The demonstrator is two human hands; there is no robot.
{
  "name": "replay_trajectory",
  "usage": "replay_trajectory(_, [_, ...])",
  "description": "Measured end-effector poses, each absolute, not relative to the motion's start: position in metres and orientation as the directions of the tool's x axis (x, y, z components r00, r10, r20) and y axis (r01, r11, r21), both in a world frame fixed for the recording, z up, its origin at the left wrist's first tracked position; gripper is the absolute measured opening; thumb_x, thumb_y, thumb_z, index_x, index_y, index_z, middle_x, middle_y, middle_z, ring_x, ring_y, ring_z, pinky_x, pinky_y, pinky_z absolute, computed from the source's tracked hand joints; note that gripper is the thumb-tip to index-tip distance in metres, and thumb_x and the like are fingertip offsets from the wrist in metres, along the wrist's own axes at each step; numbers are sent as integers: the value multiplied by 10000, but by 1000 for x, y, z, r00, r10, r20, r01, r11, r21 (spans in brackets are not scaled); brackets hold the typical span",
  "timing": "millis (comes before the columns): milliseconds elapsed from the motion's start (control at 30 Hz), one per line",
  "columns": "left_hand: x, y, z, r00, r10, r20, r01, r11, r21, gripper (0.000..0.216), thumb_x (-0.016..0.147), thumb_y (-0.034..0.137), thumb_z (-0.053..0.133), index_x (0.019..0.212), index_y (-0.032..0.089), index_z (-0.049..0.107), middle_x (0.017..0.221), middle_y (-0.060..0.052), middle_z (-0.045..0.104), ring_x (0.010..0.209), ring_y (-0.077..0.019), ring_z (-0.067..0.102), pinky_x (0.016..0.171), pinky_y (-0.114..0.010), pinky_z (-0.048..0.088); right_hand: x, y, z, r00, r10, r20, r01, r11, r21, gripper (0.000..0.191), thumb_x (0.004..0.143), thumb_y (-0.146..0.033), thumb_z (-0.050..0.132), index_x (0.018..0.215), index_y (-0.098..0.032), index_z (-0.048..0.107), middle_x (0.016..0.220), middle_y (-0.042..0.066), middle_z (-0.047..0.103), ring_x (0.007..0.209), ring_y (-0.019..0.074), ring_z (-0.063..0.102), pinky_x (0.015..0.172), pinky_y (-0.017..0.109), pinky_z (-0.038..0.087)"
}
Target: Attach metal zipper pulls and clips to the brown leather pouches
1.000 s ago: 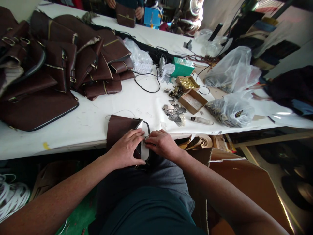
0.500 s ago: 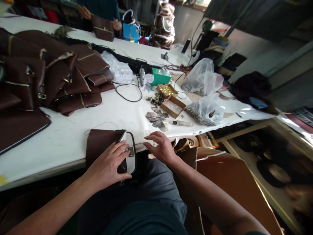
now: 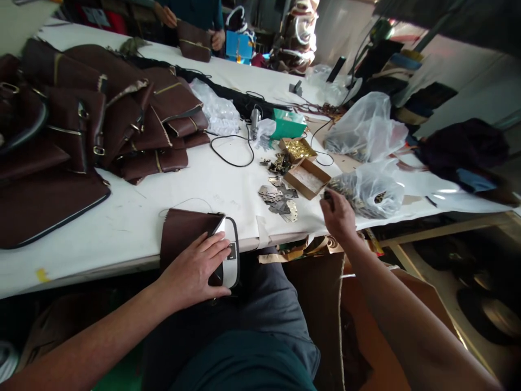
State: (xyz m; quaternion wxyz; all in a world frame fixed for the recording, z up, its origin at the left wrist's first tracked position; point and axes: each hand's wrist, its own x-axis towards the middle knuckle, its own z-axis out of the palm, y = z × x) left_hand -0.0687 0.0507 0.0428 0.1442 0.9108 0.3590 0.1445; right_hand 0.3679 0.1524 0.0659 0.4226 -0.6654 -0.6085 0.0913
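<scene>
A brown leather bag piece (image 3: pixel 183 231) lies over the near edge of the white table (image 3: pixel 134 217), with a white-lined flap and a small metal clasp (image 3: pixel 232 251) at its right end. My left hand (image 3: pixel 195 271) rests flat on that end, fingers stretched over the leather and the thumb at its lower edge. My right hand (image 3: pixel 337 214) is out to the right at the table edge, between a pile of flat metal plates (image 3: pixel 279 198) and a clear bag of hardware (image 3: pixel 368 190). Its fingers are curled, and what is in them is hidden.
A heap of brown leather bags (image 3: pixel 81 119) fills the table's left. Behind the plates stand an open cardboard box (image 3: pixel 307 178), a box of gold fittings (image 3: pixel 299 147), a green box (image 3: pixel 287 124) and a black cable (image 3: pixel 232 152). Another person's hands hold a bag (image 3: pixel 195 38) at the far end.
My right hand left the leather piece and moved right, past the metal plates to beside the hardware bag, its fingers now curled. My left hand stayed on the piece.
</scene>
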Motion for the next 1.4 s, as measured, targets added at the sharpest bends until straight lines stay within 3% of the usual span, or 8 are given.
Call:
replay_trajectory(100, [-67,50,43,701,699,141,629,-699,340,809,806,597,861,1460,168,653,1571,-174,618,1545,-396,461,1317,-606,326,315,141,81,306,883,357,550,142,-823,432,1057,-505,315,1103,-215,632,980,123,664,822,204,668,737,383,543])
replay_trajectory(167, [-66,50,44,704,699,125,639,-700,317,812,822,608,843,1453,134,651,1567,-192,615,1547,-401,453,1312,-620,327,260,131,89,315,930,188,110,161,-981,390,1019,-572,375,968,-243,577,879,49,615,690,172,629,657,347,554])
replay_trajectory(200, [-66,50,44,706,699,116,642,-701,310,818,828,615,836,1453,122,647,1566,-195,614,1549,-402,448,1310,-624,326,231,127,92,274,956,99,-72,123,-990,390,990,-614,440,884,-251,536,800,13,570,612,154,582,596,326,538])
replay_trajectory(267, [-66,50,45,709,698,103,645,-700,305,830,841,627,821,1463,111,635,1565,-197,613,1556,-402,435,1315,-626,314,175,120,94,168,986,-10,-286,39,-958,457,929,-646,622,766,-255,447,679,-44,473,491,111,454,482,276,455])
replay_trajectory(333, [-66,50,44,706,702,95,650,-696,305,841,850,636,810,1474,105,622,1566,-200,609,1567,-401,419,1325,-623,294,133,116,91,96,994,-48,-381,-8,-925,546,878,-648,740,716,-251,403,622,-71,434,450,86,391,440,251,393])
replay_trajectory(700, [-68,51,37,694,713,99,646,-678,350,820,840,642,813,1441,113,639,1535,-206,613,1585,-405,379,1357,-598,219,104,117,72,-21,1000,9,-309,2,-951,539,892,-580,791,661,-247,435,520,-86,458,413,83,372,425,256,317])
replay_trajectory(1133, [-68,52,33,666,735,132,630,-648,428,945,762,580,890,1516,143,525,1553,-187,601,1560,-387,426,1356,-579,222,103,104,78,-128,991,43,-71,34,-997,487,910,-570,757,647,-229,529,533,-62,486,515,111,425,523,265,377])
replay_trajectory(1400, [-68,51,32,661,731,170,608,-655,449,910,744,555,904,1487,182,532,1535,-172,613,1556,-393,436,1348,-586,262,109,90,74,-156,972,178,-80,167,-983,465,954,-492,732,635,-229,519,578,-34,535,559,131,470,577,295,414])
